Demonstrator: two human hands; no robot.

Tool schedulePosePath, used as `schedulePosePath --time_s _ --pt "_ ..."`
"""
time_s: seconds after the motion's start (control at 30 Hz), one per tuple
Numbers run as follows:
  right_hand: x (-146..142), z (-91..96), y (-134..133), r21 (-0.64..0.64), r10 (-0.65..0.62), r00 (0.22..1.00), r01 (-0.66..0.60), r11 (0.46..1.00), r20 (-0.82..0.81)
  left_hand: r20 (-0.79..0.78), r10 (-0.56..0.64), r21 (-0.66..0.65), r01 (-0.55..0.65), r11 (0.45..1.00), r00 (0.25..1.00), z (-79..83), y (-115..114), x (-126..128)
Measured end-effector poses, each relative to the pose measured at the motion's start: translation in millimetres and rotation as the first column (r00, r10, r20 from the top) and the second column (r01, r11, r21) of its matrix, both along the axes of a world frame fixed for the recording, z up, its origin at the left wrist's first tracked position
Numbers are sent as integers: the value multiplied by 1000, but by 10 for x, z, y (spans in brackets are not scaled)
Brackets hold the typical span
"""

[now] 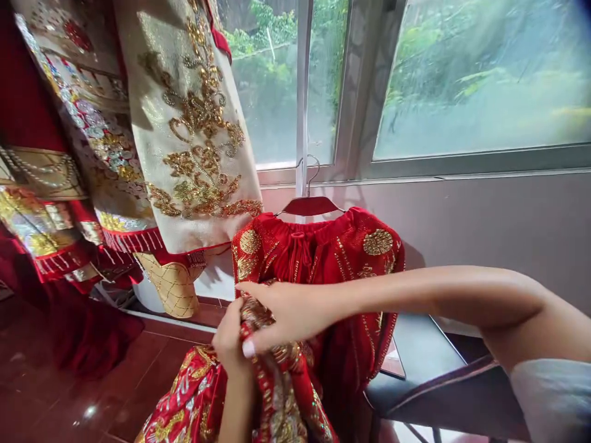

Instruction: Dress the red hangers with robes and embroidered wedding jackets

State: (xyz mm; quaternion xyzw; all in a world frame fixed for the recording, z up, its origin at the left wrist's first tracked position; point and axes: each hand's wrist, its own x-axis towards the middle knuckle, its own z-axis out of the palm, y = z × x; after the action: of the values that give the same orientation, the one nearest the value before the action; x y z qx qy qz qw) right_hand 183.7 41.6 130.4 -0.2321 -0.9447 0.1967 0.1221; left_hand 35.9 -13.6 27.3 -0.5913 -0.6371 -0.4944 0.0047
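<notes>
A red garment with gold embroidery [323, 258] hangs on a red hanger [310, 204] by the window frame, its lower folds spilling toward me. My right hand [281, 315] reaches across from the right and pinches a bunch of the embroidered red cloth [286, 381]. My left hand [229, 339] comes up from below and is closed on the same bunch of cloth, touching the right hand's fingertips.
Cream and red garments with gold sequin work [194, 123] hang at the left. A dark table or chair surface [425, 357] stands at the right below my arm. A window [462, 80] and pale wall are behind; red tiled floor [69, 400] lies below left.
</notes>
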Motion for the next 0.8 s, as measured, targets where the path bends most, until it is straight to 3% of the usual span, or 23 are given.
schedulePosePath --time_s 0.07,0.17,0.3,0.4,0.5,0.6,0.67,0.73,0.8 --pt "120 -138 -72 -37 -13 1000 13 999 2 -30 59 69 -57 996 998 -38 147 204" --pt "299 -248 55 -93 -94 992 86 992 -87 -153 132 195 -101 976 979 -25 373 457" --pt "445 -167 441 -121 -122 962 95 988 -243 -254 175 210 -122 970 951 48 493 616" --pt "504 -16 697 -89 -209 893 189 978 -399 -297 246 85 -231 969 923 48 400 625" --pt "537 129 844 -139 -306 814 274 952 -494 -382 260 -116 -325 939 887 26 209 596" --pt "541 251 865 -225 -354 748 273 935 -562 -417 299 -112 -375 920 858 11 20 576" --pt "543 322 835 -292 -356 709 217 931 -609 -385 295 -43 -336 941 875 -3 -45 529" --pt "557 379 810 -314 -335 686 161 936 -646 -291 172 -81 -203 976 941 8 -30 386" --pt "580 418 813 -252 -278 685 141 957 -674 -148 27 -168 -52 984 989 102 70 121"
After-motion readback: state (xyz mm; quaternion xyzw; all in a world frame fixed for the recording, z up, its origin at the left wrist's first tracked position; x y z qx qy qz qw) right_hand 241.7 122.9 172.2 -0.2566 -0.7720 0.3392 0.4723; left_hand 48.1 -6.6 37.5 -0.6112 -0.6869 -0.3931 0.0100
